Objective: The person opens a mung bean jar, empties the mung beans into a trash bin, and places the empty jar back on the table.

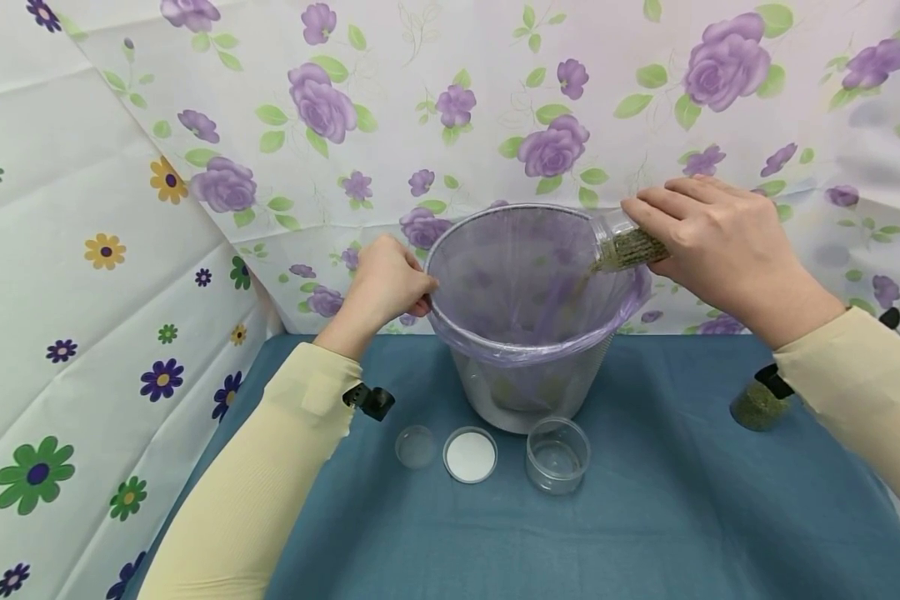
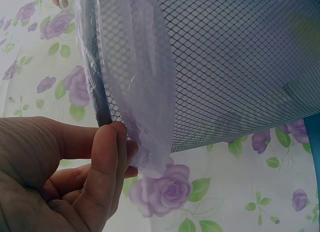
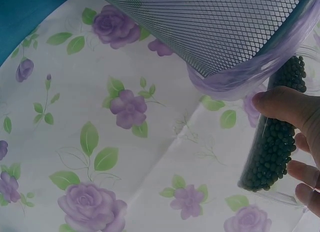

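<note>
clear cup (image 1: 558, 454), white lid (image 1: 470, 455), small lid (image 1: 415, 446), mesh bin (image 1: 528, 387) behind

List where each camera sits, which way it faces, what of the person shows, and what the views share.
Head: on the head, looking forward and down at the lined bin; both hands and sleeves show.
Left wrist: beside the rim, facing the mesh; left hand pinches rim and liner.
Right wrist: under the rim, facing the backdrop; right hand grips a jar of green beads.
Shared: the bin in all three.
</note>
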A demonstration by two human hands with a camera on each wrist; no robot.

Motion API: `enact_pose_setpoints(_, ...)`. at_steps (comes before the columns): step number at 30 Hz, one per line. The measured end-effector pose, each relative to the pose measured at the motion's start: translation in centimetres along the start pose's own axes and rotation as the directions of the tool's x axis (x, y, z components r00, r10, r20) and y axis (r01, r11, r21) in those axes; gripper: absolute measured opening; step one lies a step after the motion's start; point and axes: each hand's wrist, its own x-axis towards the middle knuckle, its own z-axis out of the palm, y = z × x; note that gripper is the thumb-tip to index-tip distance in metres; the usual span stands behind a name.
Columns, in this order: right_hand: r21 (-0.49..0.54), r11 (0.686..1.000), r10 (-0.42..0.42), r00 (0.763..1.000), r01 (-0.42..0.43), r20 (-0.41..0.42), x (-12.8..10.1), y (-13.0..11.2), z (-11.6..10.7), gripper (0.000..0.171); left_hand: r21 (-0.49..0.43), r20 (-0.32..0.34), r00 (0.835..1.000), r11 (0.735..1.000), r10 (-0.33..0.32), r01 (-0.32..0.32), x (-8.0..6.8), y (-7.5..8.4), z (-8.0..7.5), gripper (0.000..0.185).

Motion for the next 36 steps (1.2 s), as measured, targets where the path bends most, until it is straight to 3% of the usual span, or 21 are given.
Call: enact_pose_setpoints(36,-0.015,1.000,-0.012,1.000,0.011,-0.020,0.36,-0.04,-0.05,0.081,-0.013,0.004,1.000,1.000,0.019,-0.019,-0.16,-0.04,-0.13,0.021)
